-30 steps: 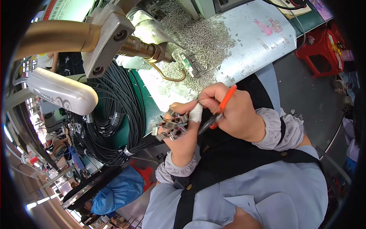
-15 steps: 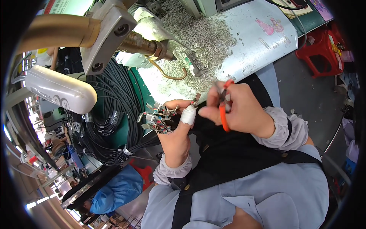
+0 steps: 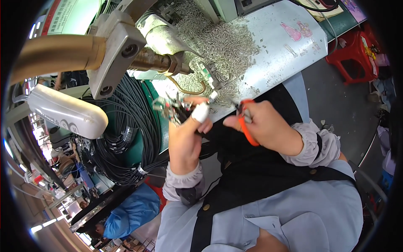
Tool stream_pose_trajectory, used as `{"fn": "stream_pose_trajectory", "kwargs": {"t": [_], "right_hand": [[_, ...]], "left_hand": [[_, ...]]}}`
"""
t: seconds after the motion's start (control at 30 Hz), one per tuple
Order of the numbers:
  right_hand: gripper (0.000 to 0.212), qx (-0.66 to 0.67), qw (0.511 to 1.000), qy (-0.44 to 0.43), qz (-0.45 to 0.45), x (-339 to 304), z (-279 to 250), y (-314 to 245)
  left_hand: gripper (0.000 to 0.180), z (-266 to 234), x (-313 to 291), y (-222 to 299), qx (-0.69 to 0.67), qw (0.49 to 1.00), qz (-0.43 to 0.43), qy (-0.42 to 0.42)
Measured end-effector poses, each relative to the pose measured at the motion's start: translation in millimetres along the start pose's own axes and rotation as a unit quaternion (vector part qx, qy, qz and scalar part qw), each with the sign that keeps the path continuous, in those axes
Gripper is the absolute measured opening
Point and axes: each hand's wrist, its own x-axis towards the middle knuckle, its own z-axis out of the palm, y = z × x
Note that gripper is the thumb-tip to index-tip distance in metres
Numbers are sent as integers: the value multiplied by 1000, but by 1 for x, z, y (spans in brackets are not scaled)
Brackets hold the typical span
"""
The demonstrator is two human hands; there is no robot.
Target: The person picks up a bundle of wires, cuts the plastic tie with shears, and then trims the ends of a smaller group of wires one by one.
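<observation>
My left hand [image 3: 187,133], its thumb wrapped in white tape [image 3: 200,112], is closed on a bunch of cable connectors [image 3: 169,110] with metal plug ends, blurred by motion. One light-coloured connector end [image 3: 213,95] sticks out past the thumb and forefinger, above the edge of the littered work surface. In my right hand [image 3: 272,128] is a pair of cutting pliers [image 3: 249,132] with orange handles. Their dark jaws point up and left toward the left hand, a short gap away from the connector. How far the jaws are spread is too blurred to tell.
Above the hands juts a machine head with a metal nozzle [image 3: 159,62]. Small metal pieces [image 3: 226,46] cover much of the pale sheet [image 3: 277,54]. Coiled black cables [image 3: 126,138] and a white lamp [image 3: 67,111] stand left, a red stool [image 3: 352,59] right. A person in blue [image 3: 134,212] sits lower left.
My left hand has moved up and slightly left with the connectors, toward the machine nozzle. My right hand with the pliers has turned a little and shifted slightly down and right.
</observation>
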Motion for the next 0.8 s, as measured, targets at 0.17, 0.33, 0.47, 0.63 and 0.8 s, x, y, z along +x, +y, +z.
{"fn": "stream_pose_trajectory", "kwargs": {"t": [0.17,0.33,0.47,0.63,0.8], "right_hand": [[23,166,977,108,84,32,-7,-15],[20,147,984,30,91,61,-16,-17],[17,142,987,35,73,67,-12,-11],[13,70,996,55,16,69,-9,-2],[12,68,995,69,-12,69,-8,-2]], "left_hand": [[15,2,34,8,-50,997,-53,-31],[15,-2,45,12,-41,995,-60,-62],[18,-4,47,17,-25,995,-69,-65],[19,-1,45,20,-4,995,-69,-70],[22,0,43,19,4,997,-52,-60]]}}
